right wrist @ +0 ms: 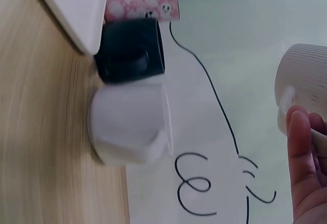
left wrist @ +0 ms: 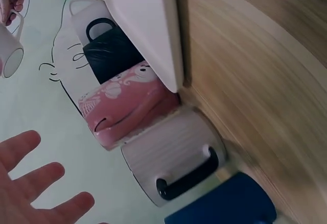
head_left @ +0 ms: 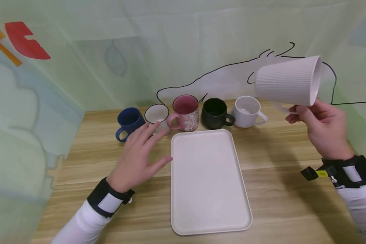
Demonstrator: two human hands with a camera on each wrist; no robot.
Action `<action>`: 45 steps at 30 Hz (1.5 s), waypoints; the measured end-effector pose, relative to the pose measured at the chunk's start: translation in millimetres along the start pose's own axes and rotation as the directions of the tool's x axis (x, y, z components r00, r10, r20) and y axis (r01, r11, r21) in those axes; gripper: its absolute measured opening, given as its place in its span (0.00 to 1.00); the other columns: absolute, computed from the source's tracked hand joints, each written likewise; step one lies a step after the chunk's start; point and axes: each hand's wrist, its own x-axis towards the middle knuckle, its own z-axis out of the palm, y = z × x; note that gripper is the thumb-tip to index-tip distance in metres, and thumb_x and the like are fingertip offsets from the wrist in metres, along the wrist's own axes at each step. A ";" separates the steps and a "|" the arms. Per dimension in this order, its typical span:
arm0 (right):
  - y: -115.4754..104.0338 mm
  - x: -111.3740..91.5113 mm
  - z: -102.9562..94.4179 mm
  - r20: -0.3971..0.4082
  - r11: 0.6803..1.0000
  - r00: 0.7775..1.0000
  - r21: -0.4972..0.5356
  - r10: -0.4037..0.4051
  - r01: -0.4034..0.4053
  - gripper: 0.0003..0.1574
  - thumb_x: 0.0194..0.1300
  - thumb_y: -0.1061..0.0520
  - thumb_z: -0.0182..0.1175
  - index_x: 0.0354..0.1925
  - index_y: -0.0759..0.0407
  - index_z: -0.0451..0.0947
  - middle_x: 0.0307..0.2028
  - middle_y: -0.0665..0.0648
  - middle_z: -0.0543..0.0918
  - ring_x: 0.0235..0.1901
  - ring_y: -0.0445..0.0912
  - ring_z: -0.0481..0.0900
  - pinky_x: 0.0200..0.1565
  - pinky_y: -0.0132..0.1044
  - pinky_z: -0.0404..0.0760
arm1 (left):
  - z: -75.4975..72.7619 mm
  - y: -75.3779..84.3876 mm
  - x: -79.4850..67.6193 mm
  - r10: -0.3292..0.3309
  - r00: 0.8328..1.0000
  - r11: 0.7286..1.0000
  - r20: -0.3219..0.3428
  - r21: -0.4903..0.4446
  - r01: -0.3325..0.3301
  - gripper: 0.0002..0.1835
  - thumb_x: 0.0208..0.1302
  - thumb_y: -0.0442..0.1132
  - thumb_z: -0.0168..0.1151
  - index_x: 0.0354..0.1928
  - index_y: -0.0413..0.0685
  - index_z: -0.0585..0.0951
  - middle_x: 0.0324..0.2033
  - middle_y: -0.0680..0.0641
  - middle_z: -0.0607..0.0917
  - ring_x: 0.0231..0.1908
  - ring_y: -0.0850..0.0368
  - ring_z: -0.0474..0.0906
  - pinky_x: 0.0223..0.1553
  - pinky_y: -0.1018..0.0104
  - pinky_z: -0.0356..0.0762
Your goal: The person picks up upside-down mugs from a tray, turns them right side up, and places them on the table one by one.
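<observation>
Ribbed mug aloft in our right hand, tray bare below

We hold the ribbed white mug [head_left: 288, 81] by its handle in our right hand [head_left: 321, 130], fingers curled round it, tipped on its side, mouth to the right, well above the wooden table [head_left: 280, 189]. We judge the carry is mid-way; next we would need to right it and lower it onto the smooth, matte, round-cornered cream tray [head_left: 208, 183]. Our left hand [head_left: 138, 157] hovers open, fingers spread, near the white mug with a dark handle [head_left: 157, 117]. Behind the tray stand glossy mugs: blue [head_left: 128, 122], pink patterned [head_left: 186, 113], black [head_left: 215, 113], plain white [head_left: 247, 111].
</observation>
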 end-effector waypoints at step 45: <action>48.3 10.4 -65.1 0.002 0.536 0.976 -0.836 0.219 -0.118 0.23 0.71 0.47 0.60 0.52 0.65 0.82 0.32 0.65 0.85 0.21 0.24 0.75 0.21 0.23 0.72 | 5.1 -19.7 -66.3 -0.141 0.967 0.976 0.210 0.194 0.100 0.48 0.57 0.77 0.54 0.73 0.57 0.68 0.77 0.49 0.52 0.75 0.38 0.45 0.65 0.30 0.49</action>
